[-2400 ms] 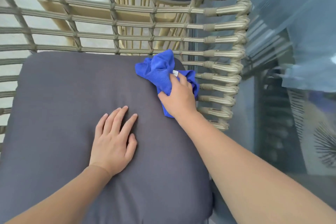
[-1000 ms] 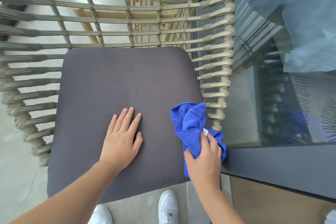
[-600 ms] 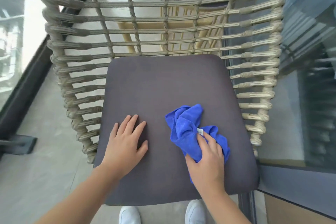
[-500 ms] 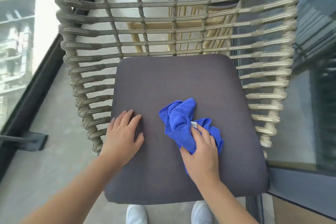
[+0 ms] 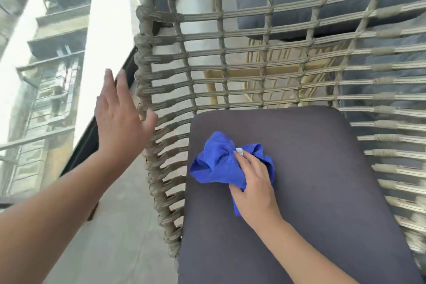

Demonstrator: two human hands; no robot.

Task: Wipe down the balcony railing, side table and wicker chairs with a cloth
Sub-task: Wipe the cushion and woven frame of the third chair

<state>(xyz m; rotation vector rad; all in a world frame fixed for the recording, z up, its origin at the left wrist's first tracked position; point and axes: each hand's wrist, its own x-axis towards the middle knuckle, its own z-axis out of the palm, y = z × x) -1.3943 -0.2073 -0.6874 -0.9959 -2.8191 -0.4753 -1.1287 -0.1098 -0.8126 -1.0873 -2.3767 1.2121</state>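
A wicker chair (image 5: 161, 90) of grey-beige woven cord fills most of the view, with a dark grey seat cushion (image 5: 322, 180). A crumpled blue cloth (image 5: 216, 159) lies on the cushion's left half. My right hand (image 5: 253, 182) lies on the cloth's right side, fingers curled over its bunched folds and pressing it onto the cushion. My left hand (image 5: 119, 115) is raised in the air left of the chair's left armrest, fingers straight and holding nothing, its thumb close to the woven side.
Glass balcony railing with a dark bottom rail (image 5: 92, 136) runs along the left, buildings beyond it. Grey floor tiles (image 5: 119, 237) lie left of the chair. Behind the backrest stand a pale wooden side table (image 5: 253, 76) and a second chair's dark cushion (image 5: 299, 2).
My left hand has lifted off the cushion and swung out left, past the armrest. My right hand has slid the cloth leftward across the cushion. The view has turned left.
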